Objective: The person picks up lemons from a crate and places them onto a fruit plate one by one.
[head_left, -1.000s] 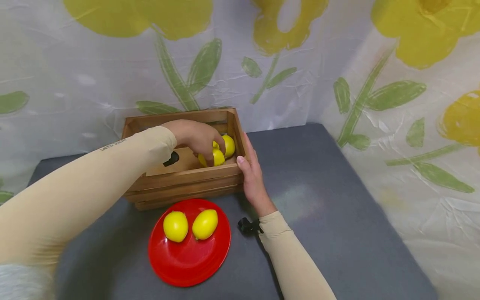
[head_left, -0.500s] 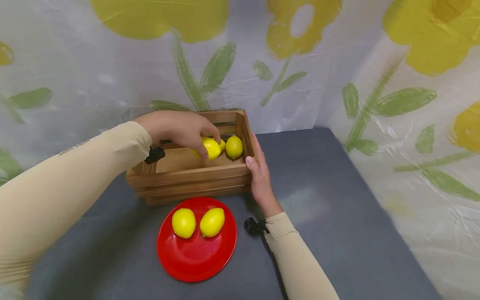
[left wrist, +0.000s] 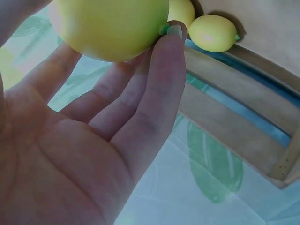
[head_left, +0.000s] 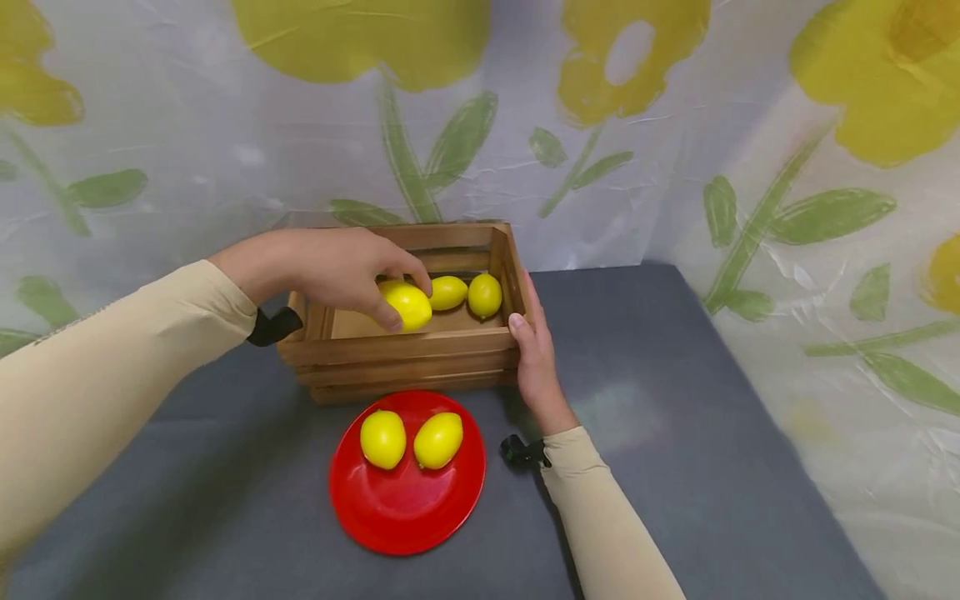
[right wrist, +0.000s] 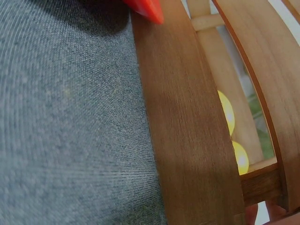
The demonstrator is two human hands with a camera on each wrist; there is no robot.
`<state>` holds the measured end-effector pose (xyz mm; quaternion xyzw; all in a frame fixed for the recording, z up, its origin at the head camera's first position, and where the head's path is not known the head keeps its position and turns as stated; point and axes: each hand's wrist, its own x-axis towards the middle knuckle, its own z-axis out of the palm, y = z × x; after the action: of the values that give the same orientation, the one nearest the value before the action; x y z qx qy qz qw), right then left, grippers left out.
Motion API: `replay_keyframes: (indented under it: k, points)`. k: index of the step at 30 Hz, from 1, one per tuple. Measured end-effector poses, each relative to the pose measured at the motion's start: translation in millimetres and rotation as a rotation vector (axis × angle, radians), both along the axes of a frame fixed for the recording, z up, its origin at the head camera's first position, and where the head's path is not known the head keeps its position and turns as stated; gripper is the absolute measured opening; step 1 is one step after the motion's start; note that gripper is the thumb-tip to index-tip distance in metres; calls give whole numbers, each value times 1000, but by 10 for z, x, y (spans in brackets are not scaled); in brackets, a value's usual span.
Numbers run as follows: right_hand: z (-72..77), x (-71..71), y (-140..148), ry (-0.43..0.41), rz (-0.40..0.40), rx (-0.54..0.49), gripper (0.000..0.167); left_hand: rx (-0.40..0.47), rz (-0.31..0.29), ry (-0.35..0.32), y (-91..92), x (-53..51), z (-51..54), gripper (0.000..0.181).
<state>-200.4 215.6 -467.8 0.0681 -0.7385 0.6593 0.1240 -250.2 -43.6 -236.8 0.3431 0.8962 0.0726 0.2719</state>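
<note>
My left hand [head_left: 330, 268] pinches a yellow lemon [head_left: 408, 306] between thumb and fingers, over the left part of a slatted wooden crate [head_left: 405, 348]. In the left wrist view the fingertips lie against that lemon [left wrist: 110, 28], one beside its green tip. Inside the crate, toward its right end, two more lemons rest: one lemon [head_left: 448, 293] on its side and another lemon [head_left: 485, 296] by the right wall. My right hand [head_left: 538, 367] grips the crate's right end, thumb at the front corner and fingers along the outside; only bits of fingers show in the right wrist view.
In front of the crate a red plate [head_left: 405, 521] holds two lemons, a left lemon [head_left: 383, 439] and a right lemon [head_left: 438, 440]. All stand on a grey table [head_left: 645, 467]. A flower-printed curtain [head_left: 315, 150] hangs close behind the crate.
My left hand has drawn the lemon leftward and up from beside the other two, which now show fully. My right hand keeps its hold on the crate; the head view has shifted slightly.
</note>
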Motion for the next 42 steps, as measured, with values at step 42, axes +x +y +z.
replay_keyframes:
  k: [42]
  points:
    - [20, 2, 8, 10, 17, -19, 71, 206, -2, -153, -587, 1296, -1150, 48]
